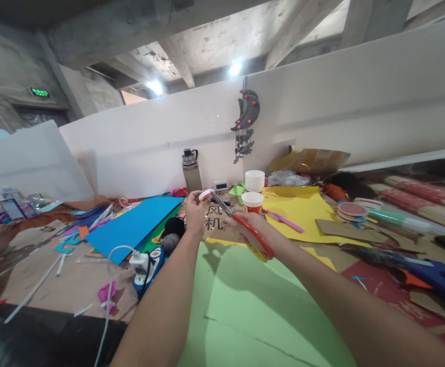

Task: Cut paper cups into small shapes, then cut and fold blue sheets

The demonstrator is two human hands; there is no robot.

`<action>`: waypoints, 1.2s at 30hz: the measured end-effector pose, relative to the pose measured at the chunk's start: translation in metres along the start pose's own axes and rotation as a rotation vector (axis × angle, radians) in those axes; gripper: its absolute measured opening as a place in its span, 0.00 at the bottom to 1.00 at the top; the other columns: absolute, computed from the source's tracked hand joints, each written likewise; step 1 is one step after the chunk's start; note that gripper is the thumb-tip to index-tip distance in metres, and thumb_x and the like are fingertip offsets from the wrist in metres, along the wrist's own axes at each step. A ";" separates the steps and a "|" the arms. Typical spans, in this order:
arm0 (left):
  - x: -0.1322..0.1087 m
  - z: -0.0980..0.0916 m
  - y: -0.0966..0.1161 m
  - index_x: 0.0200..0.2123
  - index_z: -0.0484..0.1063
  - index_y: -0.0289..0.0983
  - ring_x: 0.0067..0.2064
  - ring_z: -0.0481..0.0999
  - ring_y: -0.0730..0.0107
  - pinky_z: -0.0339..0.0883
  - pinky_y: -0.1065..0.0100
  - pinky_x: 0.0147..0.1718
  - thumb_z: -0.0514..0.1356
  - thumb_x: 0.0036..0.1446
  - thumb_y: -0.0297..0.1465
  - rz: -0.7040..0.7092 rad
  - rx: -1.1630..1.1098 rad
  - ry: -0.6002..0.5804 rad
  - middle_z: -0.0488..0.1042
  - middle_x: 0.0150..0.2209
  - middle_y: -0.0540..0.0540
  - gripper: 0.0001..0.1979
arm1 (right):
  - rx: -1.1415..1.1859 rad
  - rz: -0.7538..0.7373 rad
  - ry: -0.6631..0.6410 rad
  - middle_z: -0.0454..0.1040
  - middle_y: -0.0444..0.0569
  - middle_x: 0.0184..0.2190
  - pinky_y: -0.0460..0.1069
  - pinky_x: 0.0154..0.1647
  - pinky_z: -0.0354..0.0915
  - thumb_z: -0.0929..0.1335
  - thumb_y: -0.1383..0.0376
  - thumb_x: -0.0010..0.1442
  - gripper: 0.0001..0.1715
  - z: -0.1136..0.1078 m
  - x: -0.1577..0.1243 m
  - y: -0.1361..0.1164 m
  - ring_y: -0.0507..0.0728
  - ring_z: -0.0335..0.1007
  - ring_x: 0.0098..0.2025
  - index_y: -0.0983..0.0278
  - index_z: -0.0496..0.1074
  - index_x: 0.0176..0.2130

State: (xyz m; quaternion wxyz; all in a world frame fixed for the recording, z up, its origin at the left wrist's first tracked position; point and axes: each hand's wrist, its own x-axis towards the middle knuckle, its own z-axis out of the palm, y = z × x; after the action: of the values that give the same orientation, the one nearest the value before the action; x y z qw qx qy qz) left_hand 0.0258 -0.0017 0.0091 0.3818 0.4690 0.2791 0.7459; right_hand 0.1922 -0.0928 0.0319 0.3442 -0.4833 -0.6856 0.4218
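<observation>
Trimming looked to be the step in hand: with our left hand (194, 208) we held up a small white piece (206, 193), and with our right hand (265, 228) we had the scissors (239, 218) aimed at it. Our left fingers were pinched on the piece at their tips; our right fingers were curled around the scissors' handles. Whether the blade tips touched the piece, we could not tell. In our judgement, the next move called for a steady pinch, the edge turned toward the blades, and left fingertips kept out of the cutting line.

The piece sat at the very ends of our left fingers, ahead of the blades. It looked small, thin and curved, white with a red band; its far side was hidden from us. The scissors showed metal blades and orange-red handles, with yellow on the lower loop. Just beyond our right fingers stood paper cups (254, 180), and nearer our body than either hand's fingers lay a light green sheet (253, 300).
</observation>
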 end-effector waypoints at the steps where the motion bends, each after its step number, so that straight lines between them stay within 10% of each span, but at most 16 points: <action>1: 0.000 0.000 0.000 0.32 0.70 0.38 0.38 0.76 0.71 0.68 0.70 0.38 0.69 0.43 0.31 -0.003 -0.007 0.000 0.77 0.34 0.49 0.13 | 0.022 0.023 -0.012 0.61 0.39 0.14 0.44 0.14 0.56 0.66 0.47 0.57 0.20 0.000 0.000 -0.001 0.50 0.57 0.15 0.61 0.64 0.28; 24: -0.001 0.002 -0.002 0.32 0.69 0.37 0.36 0.76 0.71 0.68 0.70 0.36 0.70 0.40 0.33 -0.028 -0.035 0.030 0.76 0.33 0.49 0.16 | 0.041 0.034 0.039 0.57 0.38 0.15 0.43 0.14 0.50 0.67 0.52 0.57 0.17 0.001 0.000 -0.003 0.49 0.54 0.17 0.61 0.64 0.26; 36: 0.004 -0.003 0.004 0.33 0.68 0.38 0.34 0.74 0.72 0.67 0.72 0.31 0.69 0.39 0.30 -0.082 -0.073 0.158 0.74 0.33 0.50 0.16 | 0.072 0.045 -0.107 0.65 0.40 0.22 0.48 0.21 0.70 0.67 0.48 0.57 0.21 0.001 -0.005 -0.001 0.50 0.63 0.20 0.60 0.68 0.41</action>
State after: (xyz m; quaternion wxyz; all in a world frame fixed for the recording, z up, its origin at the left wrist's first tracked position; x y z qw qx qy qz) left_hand 0.0204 -0.0007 0.0125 0.4058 0.3826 0.3000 0.7739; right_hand 0.1927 -0.0977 0.0324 0.3146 -0.4628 -0.6763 0.4790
